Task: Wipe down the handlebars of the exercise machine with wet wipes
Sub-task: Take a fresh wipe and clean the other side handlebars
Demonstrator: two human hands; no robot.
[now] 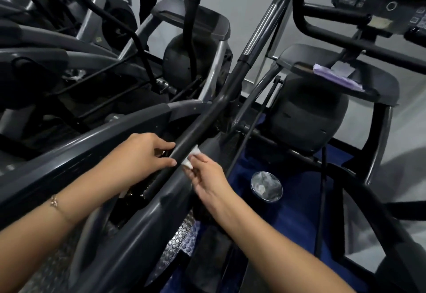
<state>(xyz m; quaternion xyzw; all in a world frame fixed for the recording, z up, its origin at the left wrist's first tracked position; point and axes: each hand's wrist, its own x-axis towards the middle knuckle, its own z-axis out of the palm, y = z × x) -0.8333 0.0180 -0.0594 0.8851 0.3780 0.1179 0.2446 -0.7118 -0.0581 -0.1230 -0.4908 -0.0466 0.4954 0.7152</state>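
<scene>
Through the head camera I looked down on a long black padded handlebar [198,131] that ran diagonally from low centre up toward the top right, where its sleeve gave way to bare chrome tube. The right hand [208,177] lay just right of the handlebar, its thumb and fingertips pinching a small crumpled white wet wipe [190,158] and pressing it against the bar's right flank about midway along the padded part. The left hand [143,152] sat directly across, on the handlebar's left side, with fingers bent and the tips of forefinger and thumb touching the bar. I could not tell whether it truly gripped or only steadied it. A thin gold chain bracelet [54,201] circled the left wrist, well down and left of the bar. To the right of the handlebar, below the wiping hand, a round shiny metal container [267,186] stood on the blue floor mat [292,214]. Farther right and higher, a pale purple packet [335,77] lay on a dark grey machine shelf [378,85], and beyond it a dark display console [380,0] hung in the top right corner.
</scene>
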